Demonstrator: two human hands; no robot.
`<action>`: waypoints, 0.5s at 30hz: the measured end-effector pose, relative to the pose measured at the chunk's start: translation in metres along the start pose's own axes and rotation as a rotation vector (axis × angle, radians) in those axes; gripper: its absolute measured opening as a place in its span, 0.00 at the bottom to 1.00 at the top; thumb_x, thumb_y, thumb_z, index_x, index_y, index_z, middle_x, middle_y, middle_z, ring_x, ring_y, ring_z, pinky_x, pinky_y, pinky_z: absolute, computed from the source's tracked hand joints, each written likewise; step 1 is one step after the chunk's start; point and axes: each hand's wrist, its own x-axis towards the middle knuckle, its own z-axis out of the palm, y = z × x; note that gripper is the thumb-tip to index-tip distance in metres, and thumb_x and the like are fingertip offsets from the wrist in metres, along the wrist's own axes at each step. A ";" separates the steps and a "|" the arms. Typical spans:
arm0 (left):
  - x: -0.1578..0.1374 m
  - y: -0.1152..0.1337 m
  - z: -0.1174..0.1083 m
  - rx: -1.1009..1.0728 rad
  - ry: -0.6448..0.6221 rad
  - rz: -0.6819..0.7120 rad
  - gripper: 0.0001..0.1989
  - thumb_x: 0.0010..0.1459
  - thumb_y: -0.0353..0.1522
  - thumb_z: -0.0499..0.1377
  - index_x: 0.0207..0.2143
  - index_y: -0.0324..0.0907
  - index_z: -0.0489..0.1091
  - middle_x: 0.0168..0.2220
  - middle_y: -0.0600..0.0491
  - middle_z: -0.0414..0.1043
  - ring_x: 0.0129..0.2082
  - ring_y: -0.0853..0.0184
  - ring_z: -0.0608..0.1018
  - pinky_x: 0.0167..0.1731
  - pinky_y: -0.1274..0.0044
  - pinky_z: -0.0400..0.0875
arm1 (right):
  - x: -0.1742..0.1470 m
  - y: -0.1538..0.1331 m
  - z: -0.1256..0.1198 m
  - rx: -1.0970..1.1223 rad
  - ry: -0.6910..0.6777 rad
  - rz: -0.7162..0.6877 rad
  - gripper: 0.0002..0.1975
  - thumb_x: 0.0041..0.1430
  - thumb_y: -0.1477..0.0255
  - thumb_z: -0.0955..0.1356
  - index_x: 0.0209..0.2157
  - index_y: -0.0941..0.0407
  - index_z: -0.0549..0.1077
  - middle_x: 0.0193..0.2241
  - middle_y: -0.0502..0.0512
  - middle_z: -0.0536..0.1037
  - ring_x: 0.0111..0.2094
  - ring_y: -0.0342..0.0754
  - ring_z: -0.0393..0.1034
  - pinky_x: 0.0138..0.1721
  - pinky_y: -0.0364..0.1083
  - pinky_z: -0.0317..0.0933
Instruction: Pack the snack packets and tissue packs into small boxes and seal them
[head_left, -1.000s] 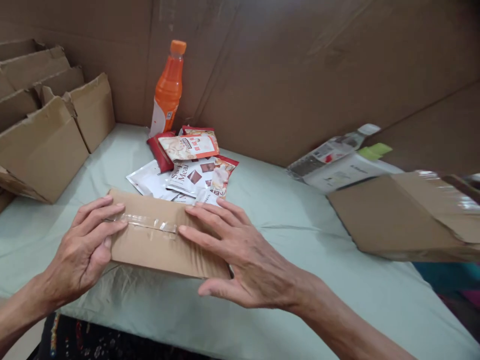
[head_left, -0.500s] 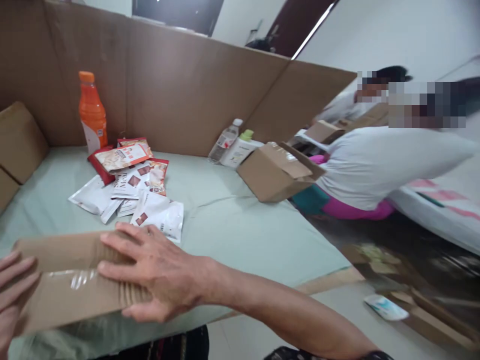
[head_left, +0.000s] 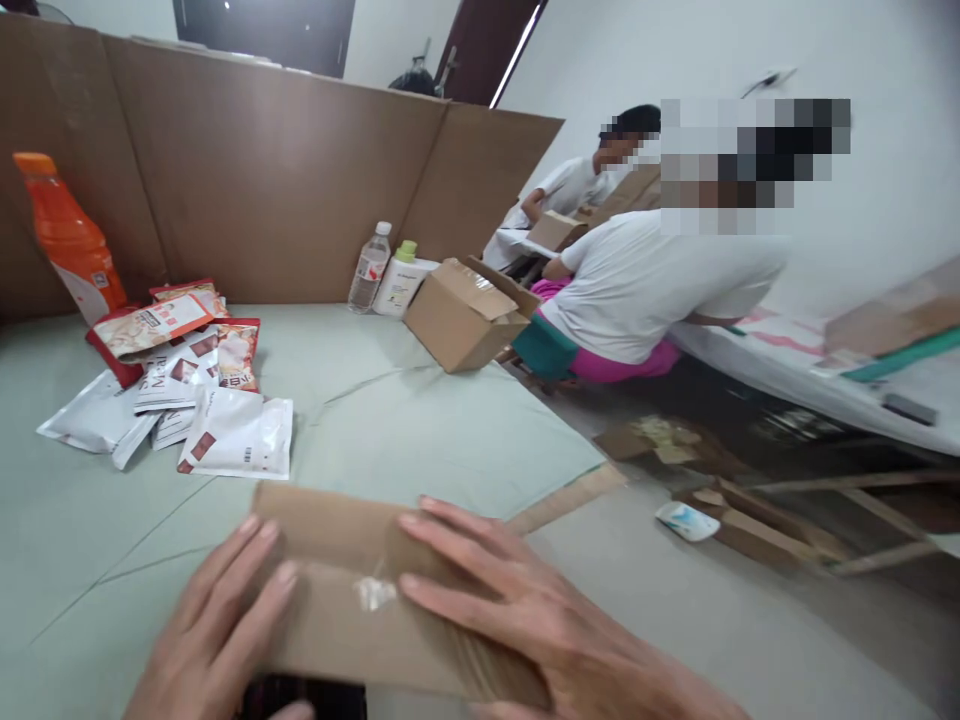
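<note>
Tape [head_left: 375,594] already sits on the cardboard box [head_left: 330,640], the person's left hand [head_left: 214,620] and right hand [head_left: 517,610] spread over it, packets [head_left: 176,380] lying loose beyond.

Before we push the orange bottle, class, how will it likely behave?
The orange bottle would probably tip if pushed high, being tall and narrow. Its orange filling suggests some weight. Round sides might let it roll once down.

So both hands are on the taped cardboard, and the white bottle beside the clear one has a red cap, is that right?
Not quite: the cap on the white bottle is light green, not red, as the head view shows. It is beside the clear bottle, and the left hand and right hand are both on the taped cardboard.
</note>
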 end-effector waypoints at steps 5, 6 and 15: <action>0.064 0.021 0.053 -0.087 -0.092 0.185 0.38 0.60 0.30 0.60 0.71 0.38 0.55 0.76 0.36 0.46 0.77 0.50 0.49 0.64 0.57 0.71 | -0.105 0.067 0.008 -0.213 0.248 0.464 0.29 0.66 0.57 0.68 0.67 0.45 0.71 0.73 0.59 0.61 0.70 0.68 0.59 0.63 0.67 0.64; 0.067 0.021 0.063 -0.091 -0.111 0.209 0.38 0.58 0.30 0.60 0.70 0.38 0.57 0.75 0.35 0.50 0.76 0.49 0.51 0.63 0.56 0.73 | -0.119 0.087 0.008 -0.225 0.282 0.572 0.28 0.65 0.56 0.67 0.65 0.45 0.74 0.72 0.59 0.63 0.69 0.68 0.61 0.64 0.68 0.63; 0.023 -0.022 0.115 0.067 -0.205 0.096 0.31 0.64 0.32 0.60 0.69 0.43 0.62 0.73 0.38 0.57 0.69 0.46 0.67 0.58 0.57 0.78 | -0.122 0.270 -0.028 -0.207 0.441 0.950 0.33 0.61 0.49 0.67 0.56 0.59 0.80 0.64 0.74 0.71 0.65 0.69 0.67 0.64 0.65 0.60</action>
